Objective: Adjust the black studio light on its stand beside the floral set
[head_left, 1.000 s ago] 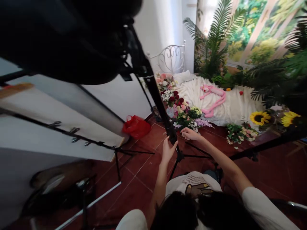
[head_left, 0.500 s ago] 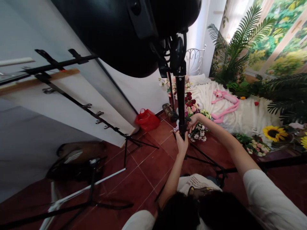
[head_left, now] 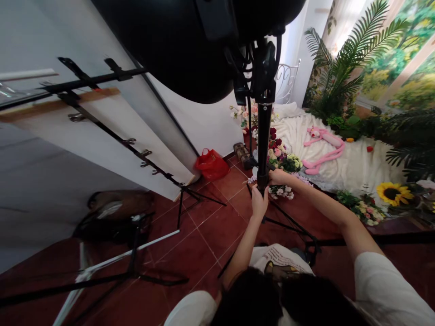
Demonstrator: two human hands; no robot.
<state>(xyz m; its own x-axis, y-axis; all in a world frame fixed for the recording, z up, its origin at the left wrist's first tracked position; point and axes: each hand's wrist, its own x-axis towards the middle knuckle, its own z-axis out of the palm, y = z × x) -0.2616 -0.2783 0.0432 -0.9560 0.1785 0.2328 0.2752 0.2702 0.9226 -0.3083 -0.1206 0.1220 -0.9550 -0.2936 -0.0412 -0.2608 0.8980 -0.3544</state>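
A black light stand (head_left: 264,140) rises in front of me, with a large dark lamp head (head_left: 176,50) on top. My left hand (head_left: 259,203) is wrapped round the stand's pole, just below a thick collar. On the right side of that collar, my right hand (head_left: 279,177) is closed at the locking knob, its fingers curled in. The knob itself is mostly hidden by the fingers. Cables (head_left: 250,127) hang beside the pole, close to the lamp's bracket.
Stand legs (head_left: 288,217) spread over the red tiled floor (head_left: 220,217). A clamped backdrop frame (head_left: 115,131) and other tripods are at left. By the wall lies a red bag (head_left: 212,164). Flowers (head_left: 280,151), a pink plush toy (head_left: 328,145) on white cloth and palm leaves (head_left: 353,63) fill the right.
My right hand's fingers have curled in tighter at the knob, and the wrist has turned. My left hand stays on the pole. The view has shifted slightly, moving the lamp and pole rightward.
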